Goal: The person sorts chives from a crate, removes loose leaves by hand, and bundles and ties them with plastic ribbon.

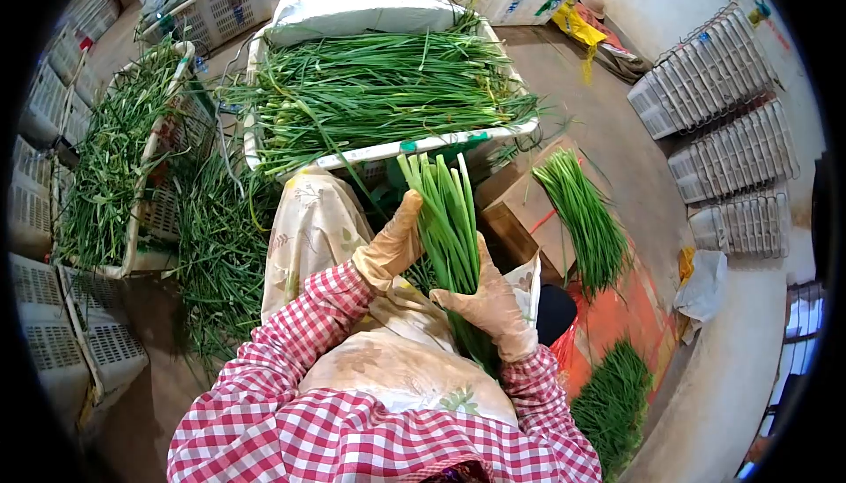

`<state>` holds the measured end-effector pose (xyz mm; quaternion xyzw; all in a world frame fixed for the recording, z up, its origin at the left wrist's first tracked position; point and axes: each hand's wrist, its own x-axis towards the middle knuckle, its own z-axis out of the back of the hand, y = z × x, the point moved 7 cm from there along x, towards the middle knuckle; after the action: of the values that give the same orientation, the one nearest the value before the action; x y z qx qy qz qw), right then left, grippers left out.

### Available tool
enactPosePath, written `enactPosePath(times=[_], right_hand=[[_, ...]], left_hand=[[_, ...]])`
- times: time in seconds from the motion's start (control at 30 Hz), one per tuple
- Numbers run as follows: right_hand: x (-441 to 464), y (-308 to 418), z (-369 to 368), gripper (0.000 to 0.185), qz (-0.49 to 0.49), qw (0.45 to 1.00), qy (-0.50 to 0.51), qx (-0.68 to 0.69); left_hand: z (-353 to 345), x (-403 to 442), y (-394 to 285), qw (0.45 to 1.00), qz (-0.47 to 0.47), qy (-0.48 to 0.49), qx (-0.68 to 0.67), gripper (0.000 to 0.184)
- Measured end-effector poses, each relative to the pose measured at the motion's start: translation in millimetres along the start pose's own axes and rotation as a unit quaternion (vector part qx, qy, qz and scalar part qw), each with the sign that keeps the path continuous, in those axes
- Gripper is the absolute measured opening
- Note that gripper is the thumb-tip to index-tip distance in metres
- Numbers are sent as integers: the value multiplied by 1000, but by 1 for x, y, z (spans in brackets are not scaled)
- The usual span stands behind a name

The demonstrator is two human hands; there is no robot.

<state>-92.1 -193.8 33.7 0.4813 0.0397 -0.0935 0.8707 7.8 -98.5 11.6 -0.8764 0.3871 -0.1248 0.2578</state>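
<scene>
Above my lap I hold a thick bunch of green chives (445,227), its pale cut ends pointing up and away from me. My left hand (394,243), in a tan glove, closes on the bunch's left side near the top. Lower down on the right, my gloved right hand (495,302) wraps around the stalks. The leafy lower ends hang toward my apron (410,368). Just ahead stands a white crate (352,159) heaped with loose chives (379,86).
A trimmed bunch (582,219) lies on a cardboard box (529,210) at right. More chives (612,404) lie on the floor. At left are a crate of leafy scraps (110,161) and a scrap pile (220,254). Stacked crates (705,69) line the right wall.
</scene>
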Motion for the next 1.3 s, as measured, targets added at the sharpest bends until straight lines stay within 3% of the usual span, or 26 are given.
enactPosePath(times=[0.03,0.13,0.2,0.27,0.3,0.33,0.4,0.43,0.5,0.57,0.67,0.77,0.83,0.9,1.0,1.1,1.13,1.2,1.3], right_hand=[[3,8,-2,110,19,997,45,64],[8,33,-10,107,3,982,90,165],[15,40,-7,103,12,986,118,113],[16,34,-10,88,-45,972,231,16],[20,38,0,78,-34,970,235,-50],[25,40,11,79,-84,903,364,-213],[48,58,60,68,-144,865,383,-291],[71,86,86,69,-52,924,302,-229],[109,133,120,72,88,958,180,-205],[136,145,109,74,134,934,222,-248],[152,125,64,78,89,882,367,-282],[149,105,37,82,36,857,447,-254],[151,92,32,85,17,881,439,-173],[159,68,33,76,51,917,394,-15],[142,36,19,68,285,872,318,-240],[118,57,42,92,13,939,299,-169],[125,49,51,97,148,924,186,-298],[106,26,37,90,140,918,217,-300],[85,21,53,78,194,940,62,-272]], left_hand=[[0,3,-6,1000,-3,-3,-1,91],[-10,13,-15,995,73,72,-3,77],[-16,19,-18,990,50,128,23,82],[-29,21,-26,990,11,109,-88,81],[-29,21,-23,988,37,129,-81,83],[-28,22,-20,984,65,150,-72,84],[-22,33,-13,991,58,119,18,89],[-27,36,-12,990,62,125,25,90],[-40,44,-10,987,73,142,28,91],[-55,52,-7,978,77,189,47,84],[-68,56,-1,970,82,226,-7,78],[-53,55,13,974,127,186,-35,78],[-47,54,17,974,124,187,-19,75],[-44,55,13,976,126,176,11,75],[-31,52,32,986,111,124,-18,76],[-18,48,43,985,136,108,20,76],[-10,50,47,977,162,129,42,78],[-1,46,49,993,116,23,-32,79],[6,51,51,998,-3,-16,54,79]])
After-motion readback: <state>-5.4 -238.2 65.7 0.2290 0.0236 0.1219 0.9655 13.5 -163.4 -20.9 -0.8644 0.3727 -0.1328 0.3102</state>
